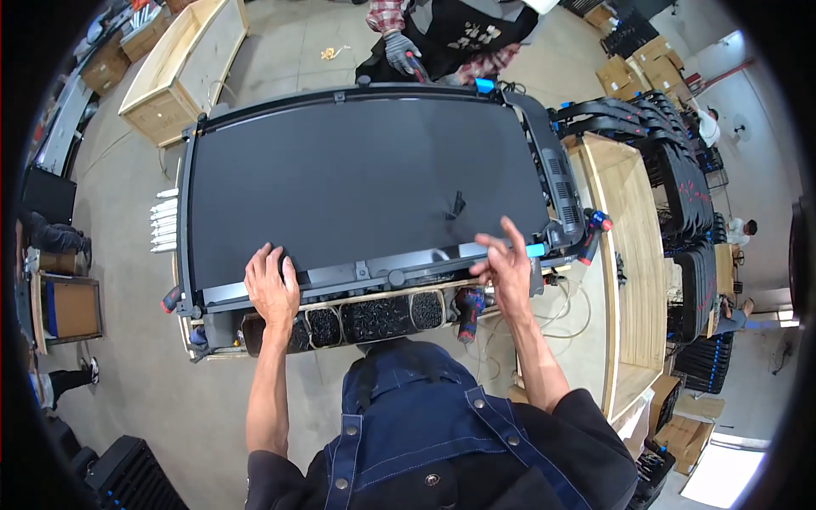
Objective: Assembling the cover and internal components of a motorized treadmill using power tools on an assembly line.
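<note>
A large flat black panel point(357, 178) in a dark frame lies across a work table in front of me. My left hand point(270, 287) rests palm down on the panel's near edge, at the left. My right hand point(507, 265) hovers above the near right edge with fingers spread and holds nothing. A small black part point(457, 206) lies on the panel ahead of my right hand. Across the table a person's gloved hand point(401, 51) holds a tool at the far edge.
Bins of black screws point(374, 316) sit under the near edge, with a red-and-black power driver point(467, 310) beside them and another point(595, 231) at the right. A wooden crate point(183, 64) stands far left, a wooden bench point(633, 255) and stacked black frames point(680, 187) at the right.
</note>
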`<act>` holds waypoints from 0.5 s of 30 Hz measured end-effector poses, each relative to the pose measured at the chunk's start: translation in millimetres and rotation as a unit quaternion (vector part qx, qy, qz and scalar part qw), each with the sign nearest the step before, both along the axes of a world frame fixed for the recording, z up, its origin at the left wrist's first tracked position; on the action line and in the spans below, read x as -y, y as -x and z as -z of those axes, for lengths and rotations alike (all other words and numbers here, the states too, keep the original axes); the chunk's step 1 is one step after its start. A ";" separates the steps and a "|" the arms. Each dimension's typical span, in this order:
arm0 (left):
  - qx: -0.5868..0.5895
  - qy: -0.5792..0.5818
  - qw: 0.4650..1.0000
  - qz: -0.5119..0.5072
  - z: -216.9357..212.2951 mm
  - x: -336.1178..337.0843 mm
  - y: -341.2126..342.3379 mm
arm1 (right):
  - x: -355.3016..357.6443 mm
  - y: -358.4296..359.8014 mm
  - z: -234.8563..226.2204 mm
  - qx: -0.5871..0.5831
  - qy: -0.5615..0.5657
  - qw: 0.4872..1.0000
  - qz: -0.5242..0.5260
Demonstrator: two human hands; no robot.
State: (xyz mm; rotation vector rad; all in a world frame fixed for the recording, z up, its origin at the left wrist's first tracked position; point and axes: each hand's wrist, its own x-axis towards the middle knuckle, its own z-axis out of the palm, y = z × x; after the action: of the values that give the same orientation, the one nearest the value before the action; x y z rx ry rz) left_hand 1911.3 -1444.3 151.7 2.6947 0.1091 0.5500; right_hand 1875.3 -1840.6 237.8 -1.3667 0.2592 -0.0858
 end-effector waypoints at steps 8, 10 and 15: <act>0.037 0.014 0.999 -0.013 2.8 -1.9 12.2 | 86.5 132.1 203.6 -0.306 0.339 0.881 -0.127; 0.037 0.023 0.999 -0.022 -2.6 2.1 12.9 | 109.1 142.9 257.2 -0.330 0.427 0.834 -0.114; 0.102 0.117 0.988 0.017 -19.2 73.3 16.7 | 152.6 145.9 400.4 -0.222 0.240 0.942 -0.072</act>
State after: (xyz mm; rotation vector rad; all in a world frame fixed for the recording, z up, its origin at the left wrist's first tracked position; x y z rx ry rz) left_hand 1894.6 -1517.6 170.8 2.3944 0.0673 0.7499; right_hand 1729.5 -1993.2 -162.6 -1.8830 0.5414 0.3058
